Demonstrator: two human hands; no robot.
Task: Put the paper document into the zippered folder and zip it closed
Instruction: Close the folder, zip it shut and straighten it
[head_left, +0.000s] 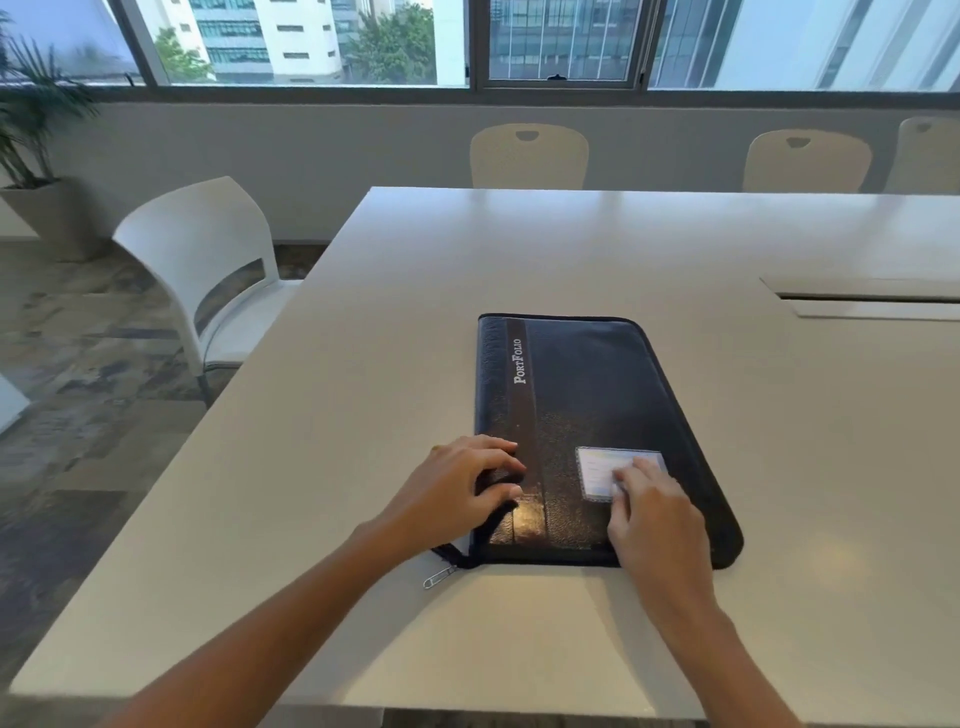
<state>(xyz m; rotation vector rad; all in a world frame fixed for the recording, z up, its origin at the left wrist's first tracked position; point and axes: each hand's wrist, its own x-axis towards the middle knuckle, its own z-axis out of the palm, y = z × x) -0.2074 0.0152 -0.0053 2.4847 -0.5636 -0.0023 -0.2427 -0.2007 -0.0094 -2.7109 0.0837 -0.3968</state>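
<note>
- Lying nearest on the white rectangular table (363, 597), a silver metal zipper pull (439, 576) is seen at the end of a dark zipper tail that trails off the near left corner of the folder.
- The dark blue leather-look zippered folder (587, 395), lettered "PortFolio", is laid flat and closed near the table's front edge.
- The left hand (457, 491) is set on the folder's near left edge, fingers curled narrow over the spine; whether anything is pinched cannot be told.
- The right hand (654, 519) is pressed flat on the cover, fingers loosely spread, touching the clear card pocket (602, 467).
- No paper document is seen outside; it is judged to be already inside, and the zip appears run round, so little seems left.
- Farther off, a white plastic chair (208, 280), a recessed cable slot (872, 301), beige chairs (530, 156) and a potted plant (31, 130) are noted; nothing is found in the way.
</note>
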